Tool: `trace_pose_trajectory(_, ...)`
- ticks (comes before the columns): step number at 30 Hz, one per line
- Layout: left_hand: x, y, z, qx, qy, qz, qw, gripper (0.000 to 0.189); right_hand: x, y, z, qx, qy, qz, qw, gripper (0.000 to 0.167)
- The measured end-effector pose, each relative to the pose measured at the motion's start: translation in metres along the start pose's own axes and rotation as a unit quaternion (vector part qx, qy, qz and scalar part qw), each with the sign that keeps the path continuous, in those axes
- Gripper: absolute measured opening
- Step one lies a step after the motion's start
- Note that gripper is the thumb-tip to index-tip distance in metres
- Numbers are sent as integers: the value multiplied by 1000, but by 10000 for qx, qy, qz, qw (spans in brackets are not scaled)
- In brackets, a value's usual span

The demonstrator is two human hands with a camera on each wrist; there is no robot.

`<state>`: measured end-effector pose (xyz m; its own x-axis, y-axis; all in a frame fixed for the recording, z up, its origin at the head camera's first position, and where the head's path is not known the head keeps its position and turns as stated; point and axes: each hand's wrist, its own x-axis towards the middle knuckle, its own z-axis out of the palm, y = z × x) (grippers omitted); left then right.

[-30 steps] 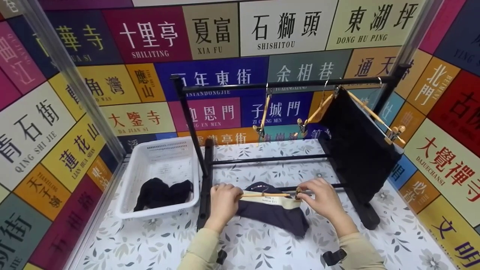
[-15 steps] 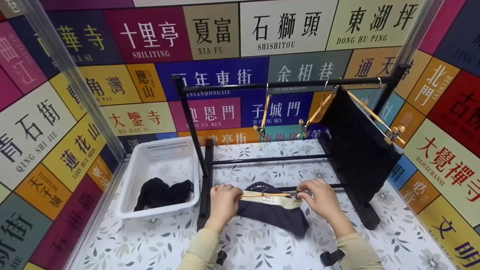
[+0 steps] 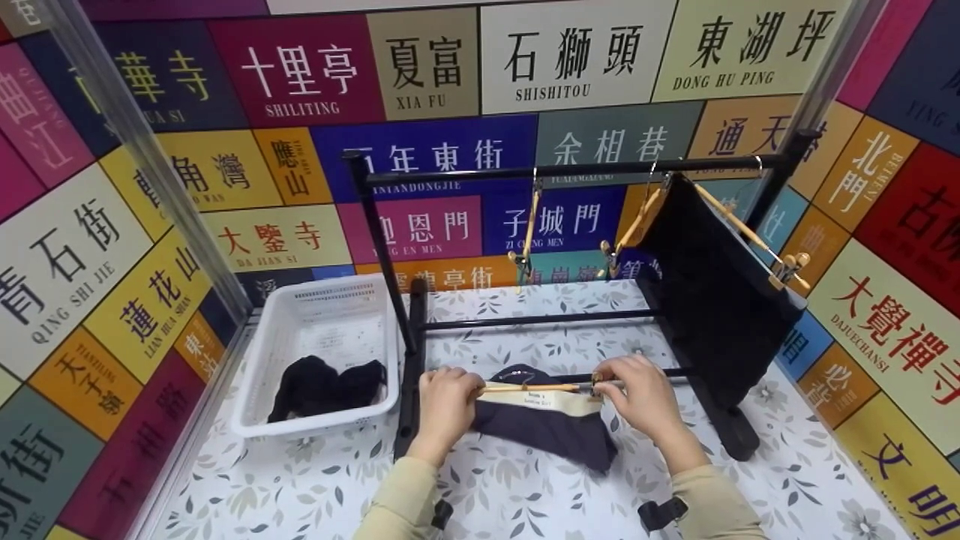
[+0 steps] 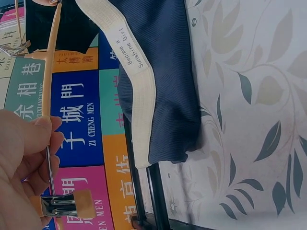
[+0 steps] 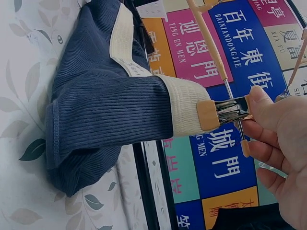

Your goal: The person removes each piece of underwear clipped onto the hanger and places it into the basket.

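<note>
Above the floral tabletop point(image 3: 300, 487), between the rack's two feet and toward the front, two hands work at a wooden clip hanger point(image 3: 532, 388). The left hand point(image 3: 444, 409) has its thumb and fingers curled round one end of the hanger, close to a clip point(image 4: 84, 203) that stands apart from any cloth. The right hand point(image 3: 646, 397) pinches the other clip point(image 5: 208, 115) between thumb and fingers; its wooden pad lies over one end of a cream waistband point(image 3: 536, 399).

That waistband, printed "Become a Sunshine Girl", belongs to a navy ribbed garment point(image 3: 555, 435), which hangs from the clipped end and slants below the hanger — whether its lower edge touches the tabletop I cannot tell. The waistband's other end is loose, away from the left hand.

Toward the tabletop's left edge sits a white plastic basket point(image 3: 315, 427) with crumpled black cloth point(image 3: 326, 386) near its front end. Toward the back and right edges stands a black rack point(image 3: 450, 175). Clip hangers hang from its top rail, and at the right end a black garment point(image 3: 712, 292) hangs — clipped along its upper edge. Colourful name panels point(image 3: 577, 56) rise behind.
</note>
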<state>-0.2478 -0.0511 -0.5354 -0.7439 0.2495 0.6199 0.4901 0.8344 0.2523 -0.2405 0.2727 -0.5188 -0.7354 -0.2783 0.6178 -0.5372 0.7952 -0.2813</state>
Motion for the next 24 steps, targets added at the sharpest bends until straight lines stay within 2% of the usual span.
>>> trace_pose_trajectory(12, 2, -1, -1, -34, 168, -32, 9998, 11, 4, -1, 0, -125, 319, -145, 9993, 25)
trace_pose_trajectory(24, 4, -1, -1, -32, 190, -27, 9998, 11, 6, -3, -2, -130, 385, -139, 9991, 24)
